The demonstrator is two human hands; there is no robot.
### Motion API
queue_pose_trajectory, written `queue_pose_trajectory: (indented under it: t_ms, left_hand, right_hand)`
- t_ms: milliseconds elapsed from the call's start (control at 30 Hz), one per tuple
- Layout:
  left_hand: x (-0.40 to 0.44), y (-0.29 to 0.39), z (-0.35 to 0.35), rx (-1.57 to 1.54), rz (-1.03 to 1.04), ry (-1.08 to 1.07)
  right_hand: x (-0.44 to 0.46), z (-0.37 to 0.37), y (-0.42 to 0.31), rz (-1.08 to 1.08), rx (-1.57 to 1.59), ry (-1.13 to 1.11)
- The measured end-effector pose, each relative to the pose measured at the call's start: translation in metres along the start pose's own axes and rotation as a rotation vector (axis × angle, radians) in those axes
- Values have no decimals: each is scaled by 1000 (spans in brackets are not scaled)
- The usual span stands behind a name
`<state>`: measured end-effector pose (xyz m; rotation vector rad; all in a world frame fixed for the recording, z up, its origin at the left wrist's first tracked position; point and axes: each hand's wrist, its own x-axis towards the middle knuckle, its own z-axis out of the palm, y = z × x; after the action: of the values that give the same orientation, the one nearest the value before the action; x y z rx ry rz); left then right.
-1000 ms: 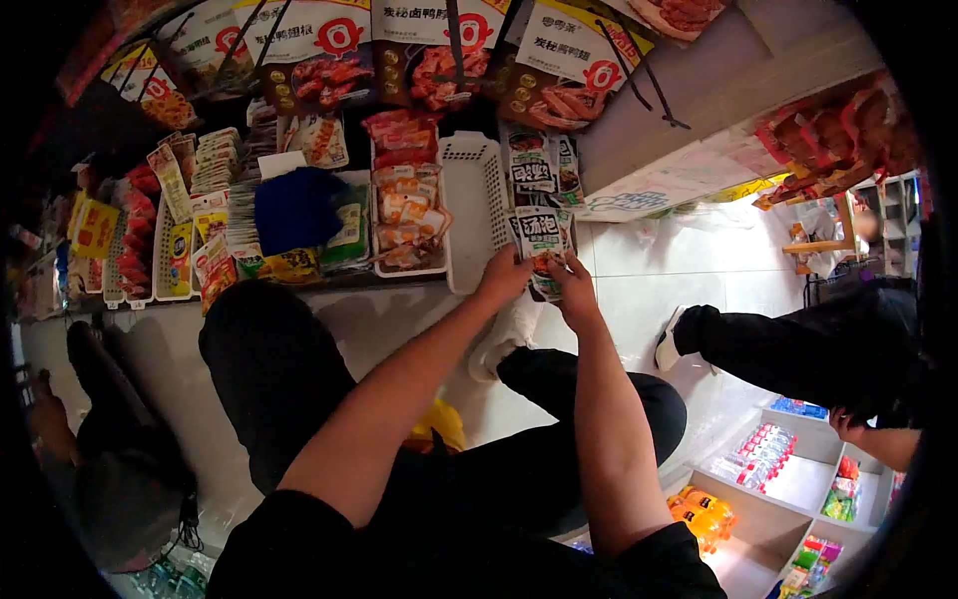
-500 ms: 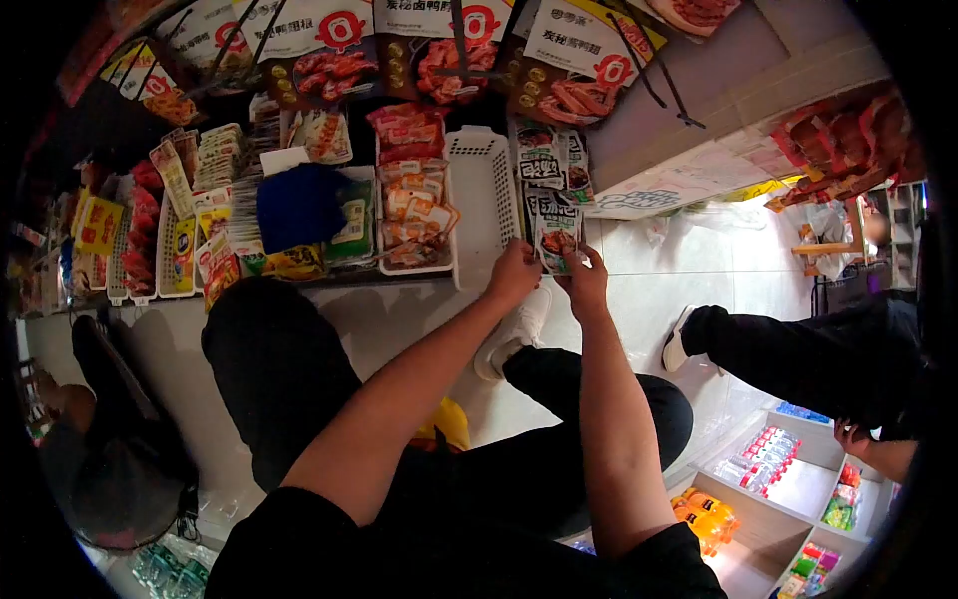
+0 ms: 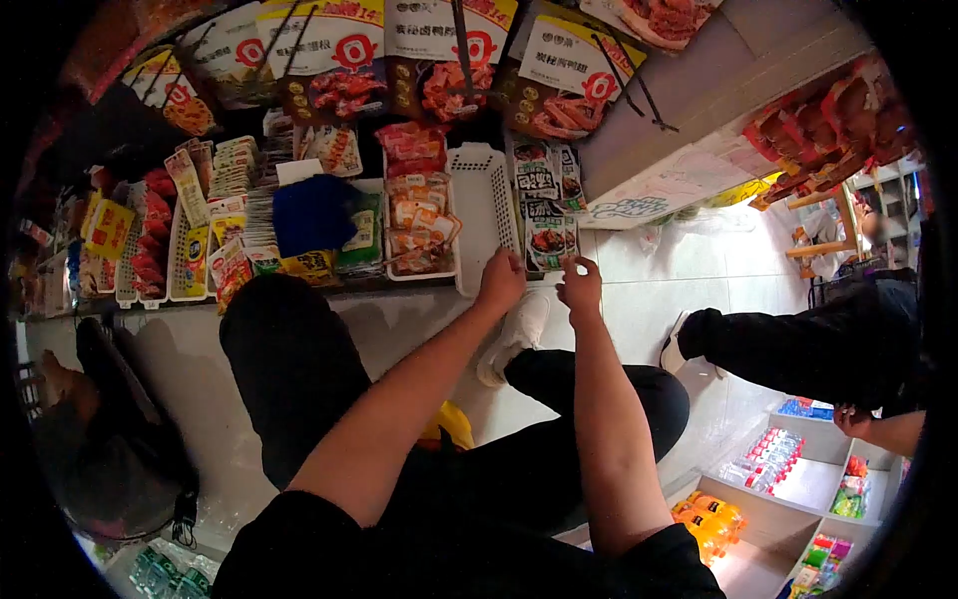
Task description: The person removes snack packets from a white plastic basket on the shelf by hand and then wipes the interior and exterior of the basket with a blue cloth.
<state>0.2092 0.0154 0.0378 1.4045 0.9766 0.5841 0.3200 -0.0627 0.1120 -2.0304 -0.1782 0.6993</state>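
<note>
Black-and-white snack packets with food pictures lie in a row at the shelf edge, right of a white plastic basket. My left hand is beside the basket's front corner, close to the lower left corner of the nearest packet. Its fingers are curled in, and I see nothing in them. At the packet's lower right corner is my right hand, its thumb and forefinger bent with a gap between them. Whether either hand touches the packet I cannot tell.
Orange-and-white packets fill the basket to the left, near a dark blue cloth-like item. Large food bags hang above. Another person's leg is at right, over bins of bottles. A second person sits at left.
The packet between my hands now lies flatter against the shelf, lined up with the one behind. My fingers have drawn slightly back from it. The view has shifted slightly.
</note>
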Motion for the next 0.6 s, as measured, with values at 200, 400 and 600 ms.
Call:
queue_pose_trajectory:
  t_ms: [200,400,600]
  left_hand:
    - [-29,25,-26,164,-41,-185]
    - [-33,60,-89,381,11,-301]
    - [-18,113,-238,949,184,-290]
  right_hand:
    - [1,-3,6,-312,-160,36]
    - [-60,37,-40,-391,-346,-254]
    - [-101,47,-110,-427,-535,-799]
